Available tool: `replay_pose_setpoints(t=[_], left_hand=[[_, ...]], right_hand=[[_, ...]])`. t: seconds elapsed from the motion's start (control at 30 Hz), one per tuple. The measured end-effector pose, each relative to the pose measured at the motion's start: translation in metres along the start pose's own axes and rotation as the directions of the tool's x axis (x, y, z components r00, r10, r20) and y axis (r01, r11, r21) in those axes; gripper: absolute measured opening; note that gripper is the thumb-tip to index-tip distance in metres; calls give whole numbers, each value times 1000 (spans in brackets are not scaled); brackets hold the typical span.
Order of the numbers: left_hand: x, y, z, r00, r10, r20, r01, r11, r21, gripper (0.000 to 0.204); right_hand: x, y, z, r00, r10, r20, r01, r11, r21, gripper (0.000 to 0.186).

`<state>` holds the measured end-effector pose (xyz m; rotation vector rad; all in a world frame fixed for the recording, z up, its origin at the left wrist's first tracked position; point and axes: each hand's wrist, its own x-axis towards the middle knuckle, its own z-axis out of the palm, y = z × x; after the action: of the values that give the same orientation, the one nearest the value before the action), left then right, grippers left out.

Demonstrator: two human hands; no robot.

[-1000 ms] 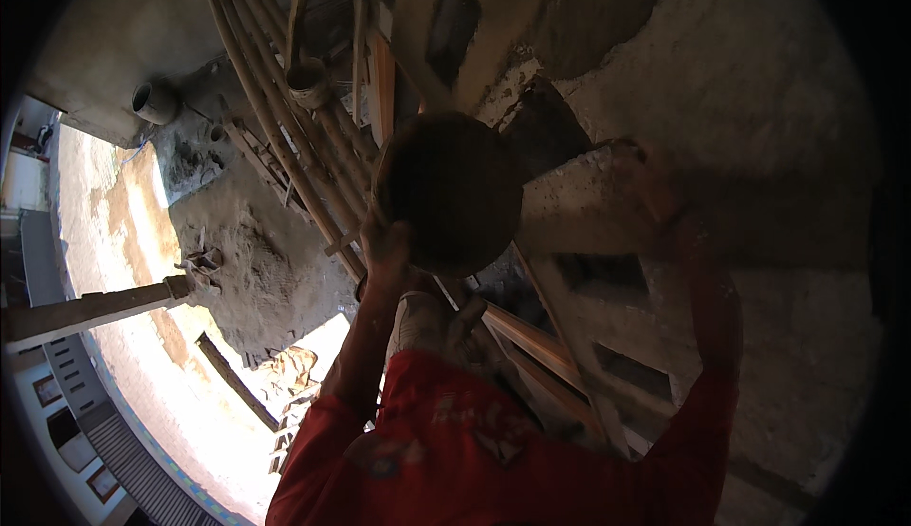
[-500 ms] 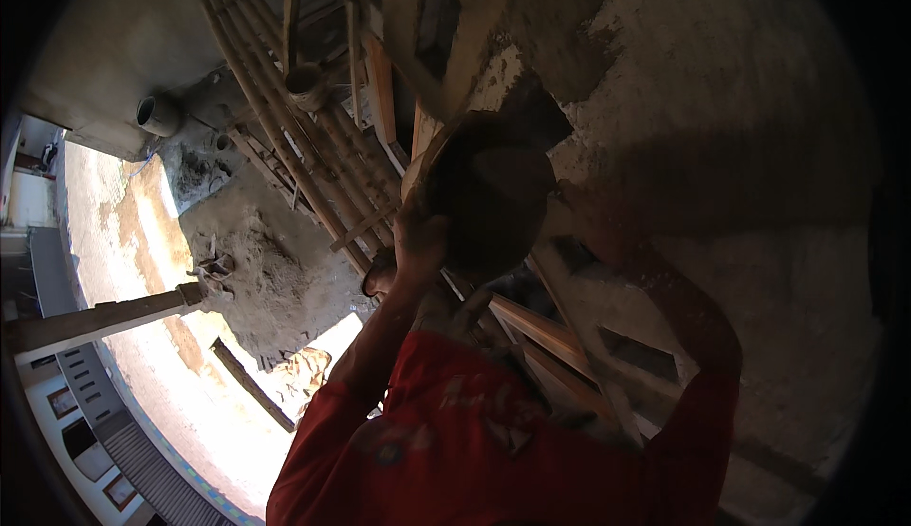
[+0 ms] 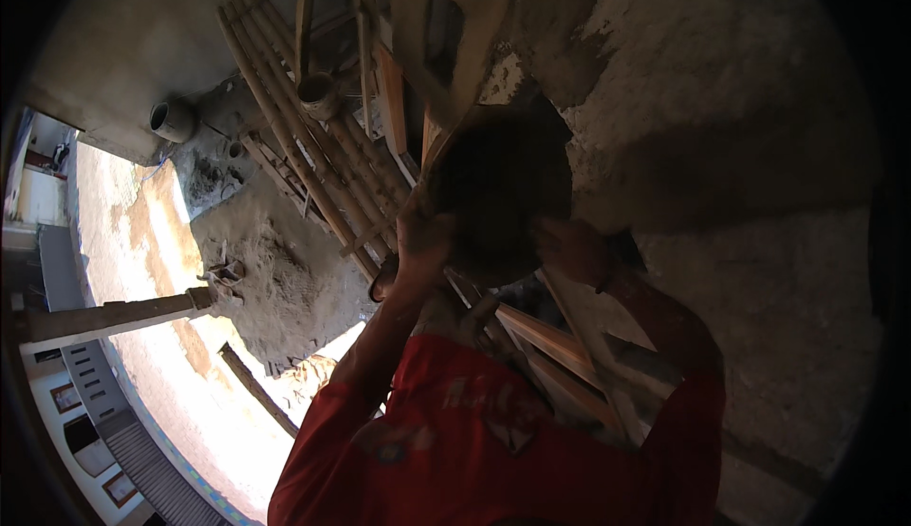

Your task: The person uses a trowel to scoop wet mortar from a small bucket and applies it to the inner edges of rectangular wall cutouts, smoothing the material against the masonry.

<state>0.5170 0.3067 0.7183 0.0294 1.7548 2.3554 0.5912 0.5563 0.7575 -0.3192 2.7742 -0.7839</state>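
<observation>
My left hand (image 3: 424, 243) is closed on the near left rim of a dark, round bucket (image 3: 503, 175), held up before my chest. The inside is too dark to show what it contains. At the bucket's right rim is my right hand (image 3: 574, 249), its fingers curled closed. Whether it grips the rim or a tool there I cannot make out. Just beyond that wrist, a small dark flat shape (image 3: 628, 249) shows against the wall.
A rough plastered wall (image 3: 740, 127) rises close on my right, with a darker damp patch. Bamboo poles (image 3: 313, 156) lie lashed together at left, a small bucket (image 3: 318, 96) on them. Below are a sand heap (image 3: 275, 260), another bucket (image 3: 173, 121) and a post (image 3: 114, 320).
My right hand has come from the wall, leftward and down, to the bucket's right rim. My left hand keeps its hold, and the bucket has shifted slightly right.
</observation>
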Motion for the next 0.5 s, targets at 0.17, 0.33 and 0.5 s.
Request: replay_pose_setpoints(t=[0.17,0.33,0.5], left_hand=[[1,8,-12,1000,7,-31,-10,995,-97,46],[2,7,-32,990,43,-134,-53,996,-74,46],[5,8,-35,990,65,-127,-53,994,95,48]], right_hand=[[-6,-46,-70,991,34,-127,-27,998,52,42],[2,-92,-149,986,151,74,-164,959,230,45],[17,-35,-191,878,450,-162,-410,882,231,44]])
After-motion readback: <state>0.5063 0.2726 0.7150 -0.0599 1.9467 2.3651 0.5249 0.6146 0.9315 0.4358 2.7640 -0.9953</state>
